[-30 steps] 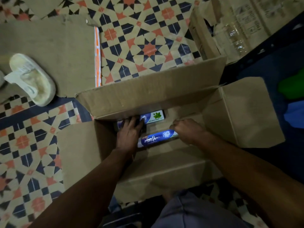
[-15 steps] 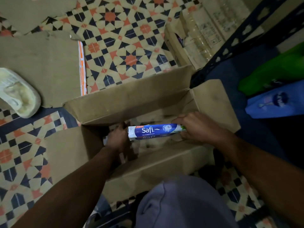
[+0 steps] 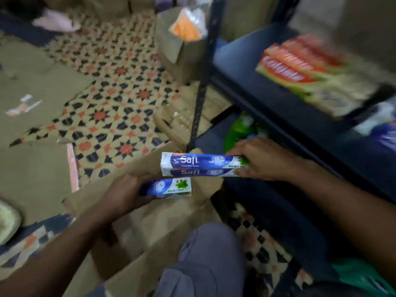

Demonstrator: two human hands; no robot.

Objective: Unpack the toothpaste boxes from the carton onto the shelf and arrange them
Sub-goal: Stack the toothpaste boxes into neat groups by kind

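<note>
Gripping one end of a Safi toothpaste box (image 3: 199, 165), the right hand (image 3: 260, 160) has its fingers curled over the top and its thumb underneath. I read the box as level and lengthwise across the view. Its free end points toward the upright post (image 3: 200, 97) at the front corner of the dark blue shelf unit (image 3: 242, 54). The box is in the air, just in front of the front edge of the lower shelf (image 3: 211, 137), touching neither shelf nor carton.

The left hand (image 3: 123, 195) grips a second toothpaste box (image 3: 171, 187), fingers wrapped round its left half. On this box I can see the mint-leaf end with the "Double Mint" print. It is lower than the first box and directly above the open brown carton (image 3: 154, 224), which stands on the floor against the front edge of the shelf unit. I cannot see the carton's interior clearly through the motion blur.

On the upper shelf, well back from its front edge, lies a stack of red packs (image 3: 300, 61), too blurred to read. A green pack (image 3: 236, 130) sits on the lower shelf just behind the right hand. Flattened cardboard (image 3: 32, 172) covers the patterned tile floor (image 3: 120, 101) to the left. A grey-trousered knee (image 3: 211, 256) shows at the bottom.
</note>
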